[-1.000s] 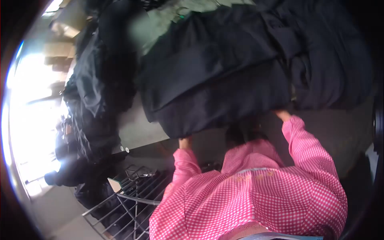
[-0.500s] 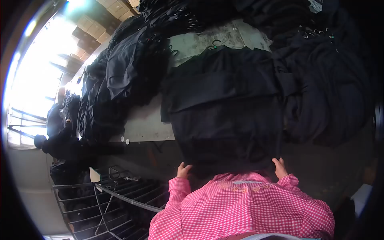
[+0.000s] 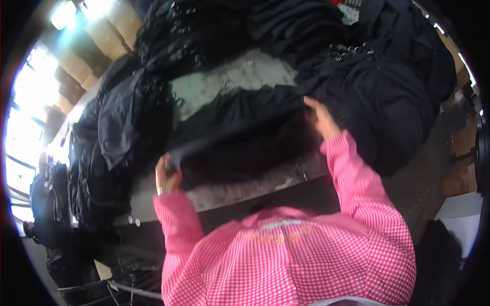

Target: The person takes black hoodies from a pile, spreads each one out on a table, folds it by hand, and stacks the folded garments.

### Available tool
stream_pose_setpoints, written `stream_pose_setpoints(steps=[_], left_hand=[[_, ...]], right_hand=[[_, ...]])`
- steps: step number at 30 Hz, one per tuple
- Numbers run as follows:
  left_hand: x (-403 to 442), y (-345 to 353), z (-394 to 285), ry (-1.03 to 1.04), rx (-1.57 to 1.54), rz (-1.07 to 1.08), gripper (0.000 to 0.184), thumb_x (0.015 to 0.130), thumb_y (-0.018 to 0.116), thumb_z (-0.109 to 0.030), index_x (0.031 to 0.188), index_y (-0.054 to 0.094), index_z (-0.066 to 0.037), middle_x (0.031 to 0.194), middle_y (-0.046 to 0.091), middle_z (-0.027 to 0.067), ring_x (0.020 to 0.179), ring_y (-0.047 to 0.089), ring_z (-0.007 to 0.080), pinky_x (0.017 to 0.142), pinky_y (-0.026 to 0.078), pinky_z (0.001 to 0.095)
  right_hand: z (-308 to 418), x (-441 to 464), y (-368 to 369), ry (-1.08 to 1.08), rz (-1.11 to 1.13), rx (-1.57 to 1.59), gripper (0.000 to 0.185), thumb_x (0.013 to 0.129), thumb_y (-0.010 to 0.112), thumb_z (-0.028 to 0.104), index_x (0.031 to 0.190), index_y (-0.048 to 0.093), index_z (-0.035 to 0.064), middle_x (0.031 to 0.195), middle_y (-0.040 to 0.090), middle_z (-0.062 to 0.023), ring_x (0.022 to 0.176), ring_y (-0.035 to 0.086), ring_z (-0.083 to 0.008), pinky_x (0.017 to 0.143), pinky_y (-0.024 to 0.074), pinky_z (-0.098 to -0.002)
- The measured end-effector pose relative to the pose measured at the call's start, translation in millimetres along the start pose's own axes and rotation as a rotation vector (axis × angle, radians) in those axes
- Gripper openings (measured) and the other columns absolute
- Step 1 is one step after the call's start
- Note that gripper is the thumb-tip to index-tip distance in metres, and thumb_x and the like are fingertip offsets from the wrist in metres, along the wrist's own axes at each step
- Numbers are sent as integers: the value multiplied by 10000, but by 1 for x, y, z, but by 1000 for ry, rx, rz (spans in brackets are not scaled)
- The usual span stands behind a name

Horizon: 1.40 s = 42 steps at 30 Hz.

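Observation:
A black garment [image 3: 245, 137] lies across the table in front of me, its lower part lifted and folded back, blurred by motion. At its left edge my left hand [image 3: 167, 174] grips the cloth between thumb and fingers. My right hand [image 3: 320, 118] is closed on the garment's right edge, farther up the table. A hanger hook shows at the garment's far side. Close to my right hand lies a pile of dark garments [image 3: 377, 107] with hangers at its top.
More black garments [image 3: 122, 122] are heaped on the left and far sides of the table [image 3: 229, 194]. A metal wire rack [image 3: 122, 290] stands at lower left. Cardboard boxes [image 3: 76, 71] are stacked at upper left. Another person [image 3: 46, 204] in dark clothes is at far left.
Both hands have moved away from my body and up over the table, carrying the garment's lower edge with them. The garment is folded back, and the table's near edge shows below it.

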<state>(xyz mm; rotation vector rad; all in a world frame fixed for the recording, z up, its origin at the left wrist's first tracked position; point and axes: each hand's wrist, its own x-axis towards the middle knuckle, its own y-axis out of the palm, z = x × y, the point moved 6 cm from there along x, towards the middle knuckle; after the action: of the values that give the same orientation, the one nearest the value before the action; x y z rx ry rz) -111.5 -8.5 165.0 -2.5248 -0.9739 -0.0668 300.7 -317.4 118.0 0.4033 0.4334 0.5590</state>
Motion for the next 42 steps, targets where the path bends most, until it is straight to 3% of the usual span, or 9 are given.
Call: stream_pose_setpoints(steps=[2,6,11,17,25,33,35,40,42], left_hand=[[57,18,91,-749,-1674,-231,340,793,605,-111,1112,519,-30,1037,579,178,994,559,261,832,489,347],[89,-5,140,-835,-1115,-515,313,849,563,-177,1124,544,-31,1047,590,175,993,575,284,772,514,377],[133,-28,195,-539,-37,-233,234,840,567,-201,1005,634,-48,951,639,117,916,607,282,725,503,348],[185,11,236,-147,624,-89,256,809,596,-250,1000,658,-90,922,647,82,829,605,284,728,482,348],[223,34,250,-229,562,-182,273,768,651,-228,1019,624,-125,905,595,68,886,574,258,763,463,356],[243,55,268,-242,770,-78,195,755,625,-136,946,618,-98,884,605,63,861,576,273,718,455,341],[236,28,254,-76,426,-287,160,774,603,-114,928,615,-71,848,613,67,788,577,241,704,445,304],[186,-42,211,-404,-332,-391,94,858,528,-94,926,562,-39,830,531,9,732,440,88,695,371,205],[189,-46,206,-396,-285,-379,91,861,525,-92,928,557,-39,832,522,6,732,431,83,696,364,200]], right_hand=[[-10,69,2,116,25,75,288,845,620,195,1056,564,7,928,634,-142,846,618,-207,703,499,-270],[-33,114,-2,16,-116,-281,282,886,580,224,1038,562,-14,853,630,-154,769,635,-213,666,511,-255],[-48,146,-5,94,-243,-1067,193,866,582,182,976,613,28,926,640,-108,848,633,-245,703,506,-289],[-74,199,40,-488,-18,-1694,176,798,611,129,956,620,51,867,616,-79,817,613,-268,665,496,-341],[-117,232,58,-704,-57,-1959,167,787,608,116,934,584,39,926,591,-111,816,581,-280,681,483,-373],[-107,241,49,-567,-71,-1955,117,783,594,98,894,577,68,823,592,-84,728,579,-266,635,467,-356],[-91,235,49,-528,-106,-1828,111,779,589,93,888,575,77,785,592,-71,690,576,-252,618,459,-343],[0,176,19,-477,-392,-1246,115,817,556,82,922,572,40,785,605,-51,679,551,-152,648,438,-252],[10,172,22,-447,-372,-1119,132,838,541,84,951,553,17,804,591,-48,705,538,-131,677,425,-225]])
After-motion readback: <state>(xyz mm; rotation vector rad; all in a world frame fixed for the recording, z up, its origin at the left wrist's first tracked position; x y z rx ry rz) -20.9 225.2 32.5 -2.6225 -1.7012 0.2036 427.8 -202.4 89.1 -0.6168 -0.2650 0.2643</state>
